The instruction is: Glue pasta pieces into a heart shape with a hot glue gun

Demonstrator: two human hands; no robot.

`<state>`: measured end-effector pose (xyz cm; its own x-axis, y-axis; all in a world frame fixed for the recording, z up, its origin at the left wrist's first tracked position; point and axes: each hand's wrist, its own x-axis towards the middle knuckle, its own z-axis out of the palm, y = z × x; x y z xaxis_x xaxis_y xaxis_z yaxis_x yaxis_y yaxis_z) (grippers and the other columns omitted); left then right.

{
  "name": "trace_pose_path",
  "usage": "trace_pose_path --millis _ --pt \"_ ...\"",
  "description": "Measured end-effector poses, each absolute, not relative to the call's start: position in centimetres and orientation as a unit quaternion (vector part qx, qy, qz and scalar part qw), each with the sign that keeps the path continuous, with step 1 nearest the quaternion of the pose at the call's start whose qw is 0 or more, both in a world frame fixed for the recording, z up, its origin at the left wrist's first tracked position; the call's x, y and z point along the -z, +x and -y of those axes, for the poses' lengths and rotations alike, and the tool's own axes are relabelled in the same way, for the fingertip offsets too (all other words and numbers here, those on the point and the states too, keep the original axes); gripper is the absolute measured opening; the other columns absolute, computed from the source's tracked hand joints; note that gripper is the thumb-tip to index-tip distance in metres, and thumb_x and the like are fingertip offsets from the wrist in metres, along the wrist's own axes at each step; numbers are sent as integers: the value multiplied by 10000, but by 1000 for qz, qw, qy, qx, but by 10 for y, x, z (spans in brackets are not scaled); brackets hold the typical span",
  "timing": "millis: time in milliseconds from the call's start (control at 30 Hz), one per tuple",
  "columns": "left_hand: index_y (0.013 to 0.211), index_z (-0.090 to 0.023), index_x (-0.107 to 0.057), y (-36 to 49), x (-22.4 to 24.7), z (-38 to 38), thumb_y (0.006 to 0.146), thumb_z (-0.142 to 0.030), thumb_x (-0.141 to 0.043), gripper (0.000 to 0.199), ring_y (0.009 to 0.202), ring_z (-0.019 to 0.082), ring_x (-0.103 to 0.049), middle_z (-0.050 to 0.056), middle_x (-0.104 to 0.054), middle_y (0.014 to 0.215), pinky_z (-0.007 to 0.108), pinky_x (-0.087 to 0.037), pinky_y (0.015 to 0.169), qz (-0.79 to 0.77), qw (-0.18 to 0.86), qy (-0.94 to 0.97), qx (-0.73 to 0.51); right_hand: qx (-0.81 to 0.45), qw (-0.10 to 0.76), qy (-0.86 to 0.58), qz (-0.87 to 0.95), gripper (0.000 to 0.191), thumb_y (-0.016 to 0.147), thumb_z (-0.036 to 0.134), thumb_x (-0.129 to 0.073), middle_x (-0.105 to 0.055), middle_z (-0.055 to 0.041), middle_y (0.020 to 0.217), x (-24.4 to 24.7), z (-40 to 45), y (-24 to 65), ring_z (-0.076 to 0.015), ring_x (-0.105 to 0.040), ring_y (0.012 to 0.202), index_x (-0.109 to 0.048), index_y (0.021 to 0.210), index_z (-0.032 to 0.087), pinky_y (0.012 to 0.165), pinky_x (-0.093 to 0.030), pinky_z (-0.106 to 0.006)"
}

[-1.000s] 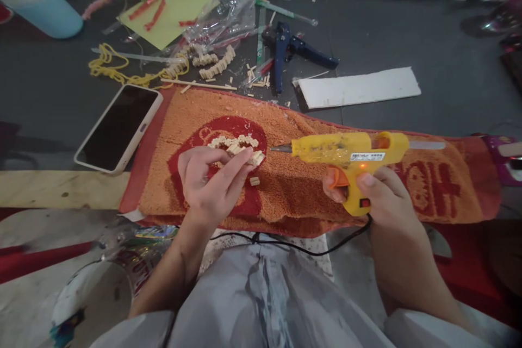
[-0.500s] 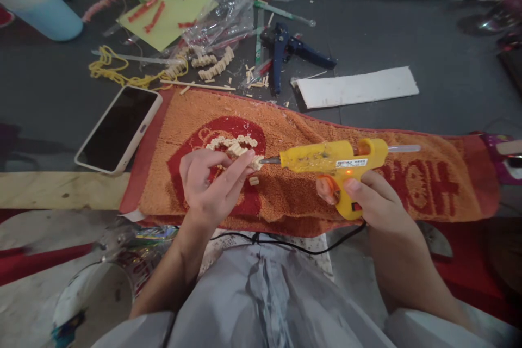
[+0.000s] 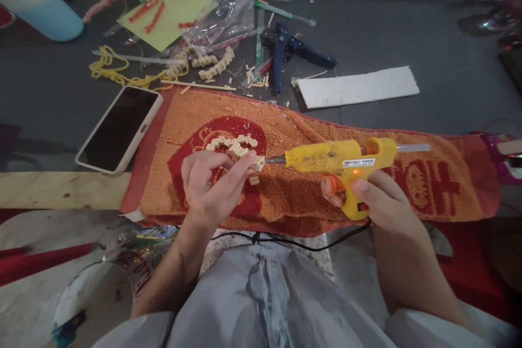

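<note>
In my right hand (image 3: 379, 196) is a yellow hot glue gun (image 3: 326, 155), its small light glowing orange and a clear glue stick (image 3: 414, 147) poking out the back. Its dark nozzle points left, close to a piece made of short pale wooden sticks (image 3: 258, 163). My left hand (image 3: 216, 182) pinches that stick piece between thumb and fingers; part of it is hidden behind them. Under and beyond the left hand, more joined sticks (image 3: 244, 141) show over the towel, and a small loose bundle (image 3: 254, 180) lies just below the held piece.
An orange and red towel (image 3: 302, 196) covers the table's front. A phone (image 3: 120, 128) rests at its left. Behind lie blue-handled cutters (image 3: 280, 60), a white strip (image 3: 359, 87), yellow string (image 3: 106, 65), clear plastic (image 3: 232, 5), and more stick pieces (image 3: 218, 64). A black cord (image 3: 305, 247) hangs along the front.
The glue gun in my right hand has shifted slightly right, so its nozzle has drawn back from the stick piece. My left hand keeps its hold almost in place.
</note>
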<state>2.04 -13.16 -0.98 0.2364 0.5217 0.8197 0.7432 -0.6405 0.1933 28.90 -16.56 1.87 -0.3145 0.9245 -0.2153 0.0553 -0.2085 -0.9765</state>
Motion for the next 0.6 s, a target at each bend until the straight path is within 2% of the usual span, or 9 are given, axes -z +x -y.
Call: trace_pose_path --millis 133,267,600 --pt "1055 -222 -707 21 9 132 827 -147 -683 241 690 117 -536 -2 -540 744 292 -455 734 403 129 -777 466 -624 328 -470 532 384 886 514 -525 -612 -43 676 -19 164 288 -145 -524 578 -684 809 174 500 -366 -257" --pt "1026 -229 -719 23 8 133 831 -142 -675 218 680 113 -538 -3 -543 729 288 -457 729 408 131 -775 464 -616 340 -469 533 370 899 498 -520 -602 -33 670 -19 162 288 -137 -525 599 -686 823 176 526 -370 -249" --pt "1074 -248 -714 21 10 133 817 -135 -691 282 688 113 -545 -3 -554 733 281 -456 743 411 127 -772 467 -617 336 -478 528 386 877 515 -545 -604 -38 651 -19 164 288 -147 -523 583 -693 812 165 514 -369 -261"
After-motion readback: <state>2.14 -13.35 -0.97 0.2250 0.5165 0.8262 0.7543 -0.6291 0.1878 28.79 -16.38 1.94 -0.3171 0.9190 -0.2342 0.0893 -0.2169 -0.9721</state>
